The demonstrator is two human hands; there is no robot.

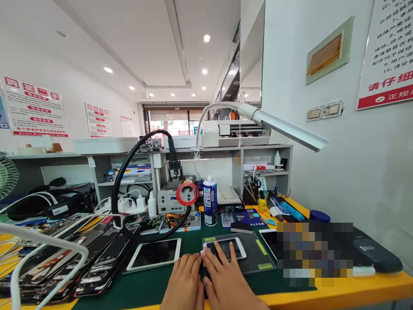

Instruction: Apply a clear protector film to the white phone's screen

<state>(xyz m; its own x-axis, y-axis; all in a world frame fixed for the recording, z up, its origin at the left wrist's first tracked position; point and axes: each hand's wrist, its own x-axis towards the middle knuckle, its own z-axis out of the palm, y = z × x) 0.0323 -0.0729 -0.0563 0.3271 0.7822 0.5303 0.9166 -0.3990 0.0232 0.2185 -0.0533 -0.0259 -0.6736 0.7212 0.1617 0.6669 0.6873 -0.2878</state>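
Observation:
A white-framed device with a dark screen (240, 248), like a phone or small tablet, lies on a dark mat with yellow-green labels (258, 258). My right hand (226, 273) rests over its left part, two fingers spread across the glass. Close beside it, at the device's left end, my left hand (185, 275) has its fingers bent and pressed together. Something small and dark shows between the two hands, but what my left fingers hold is hidden. To the left lies a white-framed tablet (156, 254) with a dark screen.
Stacked phone screens (106, 258) fill the left side. A black hose (116, 189) arches above the tablet. Behind stand a blue spray can (211, 202) and red tape roll (187, 193). Another white-edged device (269, 241) and a dark case (377, 254) lie right. A lamp (287, 127) hangs overhead.

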